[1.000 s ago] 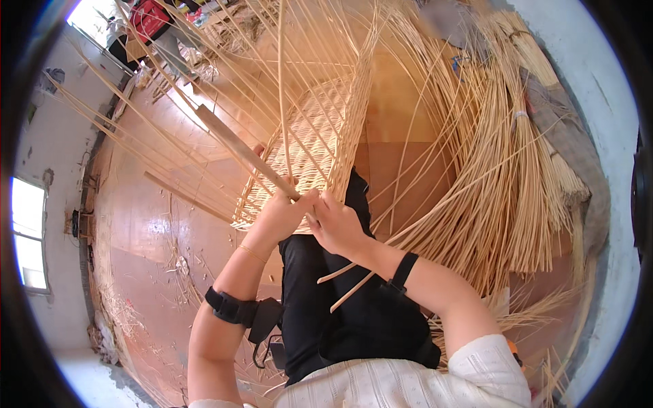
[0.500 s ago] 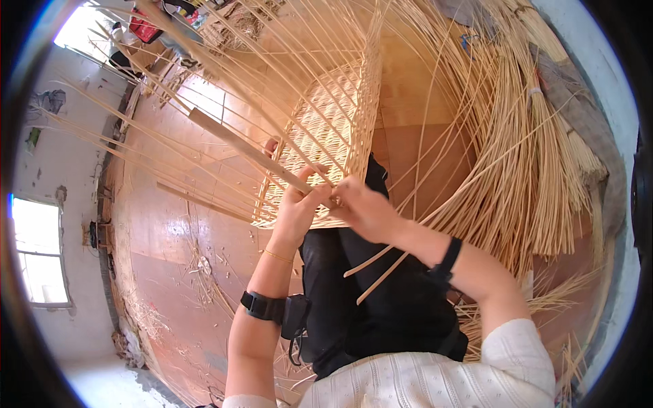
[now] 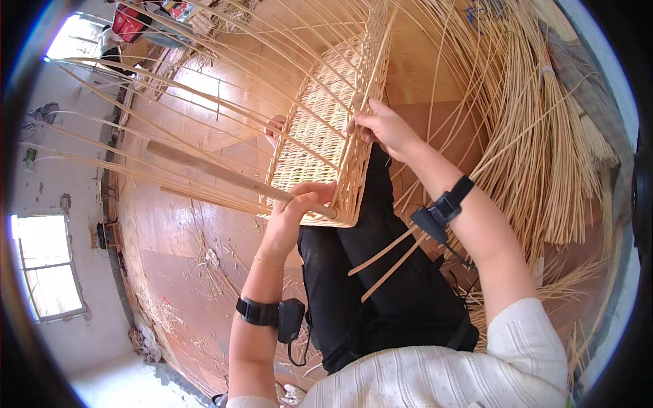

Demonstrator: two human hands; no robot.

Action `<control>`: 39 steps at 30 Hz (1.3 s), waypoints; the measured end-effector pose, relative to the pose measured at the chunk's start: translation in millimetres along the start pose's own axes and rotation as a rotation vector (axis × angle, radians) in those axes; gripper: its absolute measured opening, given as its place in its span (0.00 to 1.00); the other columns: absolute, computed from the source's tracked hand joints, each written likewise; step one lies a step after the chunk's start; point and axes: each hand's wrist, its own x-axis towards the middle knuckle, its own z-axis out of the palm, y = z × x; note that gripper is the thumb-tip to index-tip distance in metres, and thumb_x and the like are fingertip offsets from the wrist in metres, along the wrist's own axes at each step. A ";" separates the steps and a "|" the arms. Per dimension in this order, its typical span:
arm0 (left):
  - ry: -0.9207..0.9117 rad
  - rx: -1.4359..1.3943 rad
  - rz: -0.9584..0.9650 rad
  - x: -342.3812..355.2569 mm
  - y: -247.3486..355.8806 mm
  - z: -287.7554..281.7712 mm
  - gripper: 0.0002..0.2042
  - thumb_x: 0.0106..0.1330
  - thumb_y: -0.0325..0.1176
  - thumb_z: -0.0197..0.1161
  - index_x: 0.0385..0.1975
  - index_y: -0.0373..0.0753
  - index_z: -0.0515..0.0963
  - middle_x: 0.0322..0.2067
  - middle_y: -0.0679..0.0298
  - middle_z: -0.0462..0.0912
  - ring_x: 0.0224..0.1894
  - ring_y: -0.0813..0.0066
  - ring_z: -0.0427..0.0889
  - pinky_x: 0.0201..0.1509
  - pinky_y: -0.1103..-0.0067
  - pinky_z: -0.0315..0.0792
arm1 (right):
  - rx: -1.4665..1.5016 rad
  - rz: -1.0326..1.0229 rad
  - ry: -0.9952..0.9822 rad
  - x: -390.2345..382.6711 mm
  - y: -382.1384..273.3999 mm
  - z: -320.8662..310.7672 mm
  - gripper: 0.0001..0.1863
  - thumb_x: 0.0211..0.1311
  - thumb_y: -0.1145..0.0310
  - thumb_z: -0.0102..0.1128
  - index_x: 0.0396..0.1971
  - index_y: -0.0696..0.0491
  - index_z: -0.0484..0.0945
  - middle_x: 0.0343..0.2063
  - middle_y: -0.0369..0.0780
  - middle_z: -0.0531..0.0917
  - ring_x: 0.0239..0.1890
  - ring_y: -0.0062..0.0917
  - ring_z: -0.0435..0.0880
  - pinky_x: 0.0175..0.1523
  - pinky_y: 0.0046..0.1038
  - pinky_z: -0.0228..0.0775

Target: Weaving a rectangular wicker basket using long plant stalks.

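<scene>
A long woven wicker basket point(image 3: 316, 112) lies over my legs, its long loose stakes fanning up and to the left. My left hand point(image 3: 294, 207) is closed round a smooth wooden stick point(image 3: 224, 175) at the basket's near end. The stick's lower end meets the near right corner, and its other end points up and left. On the right-hand wall, my right hand point(image 3: 384, 127) is closed on a wicker strand point(image 3: 378, 68); its fingertips are partly hidden against the weave. Some bare skin point(image 3: 275, 127) shows at the basket's far left edge; I cannot tell whether hand or foot.
A large bundle of loose wicker rods point(image 3: 530, 156) spreads over the floor at the right. Two rod ends point(image 3: 384, 272) reach across my black-trousered legs. Scraps of wicker point(image 3: 211, 272) litter the floor at left. A red bag point(image 3: 130, 24) sits at the far left.
My right hand has moved away from my left, up along the basket's right wall. The wooden stick has swung lower, with its lower end at the near right corner; my left hand stays on it.
</scene>
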 end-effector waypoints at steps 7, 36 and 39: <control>0.203 -0.049 0.005 -26.8 -9.6 -28.2 0.19 0.70 0.36 0.46 0.40 0.25 0.81 0.39 0.53 0.84 0.47 0.65 0.81 0.58 0.74 0.70 | 0.028 -0.041 -0.049 -3.6 11.4 50.8 0.22 0.74 0.67 0.48 0.64 0.51 0.60 0.31 0.35 0.81 0.27 0.13 0.70 0.34 0.17 0.63; 0.814 0.526 0.200 -103.6 -123.0 -59.8 0.12 0.70 0.37 0.59 0.39 0.33 0.76 0.31 0.54 0.84 0.34 0.61 0.84 0.40 0.71 0.76 | -0.268 -0.023 -0.170 -96.2 91.2 176.3 0.09 0.75 0.68 0.46 0.46 0.55 0.61 0.38 0.42 0.83 0.30 0.15 0.73 0.39 0.18 0.68; 0.833 0.436 -0.097 -95.2 -133.3 -57.8 0.13 0.72 0.39 0.57 0.39 0.33 0.75 0.32 0.52 0.84 0.36 0.57 0.84 0.40 0.69 0.75 | -0.248 -0.008 -0.140 -104.0 91.9 171.5 0.09 0.75 0.68 0.47 0.45 0.56 0.61 0.38 0.42 0.84 0.29 0.14 0.73 0.38 0.17 0.68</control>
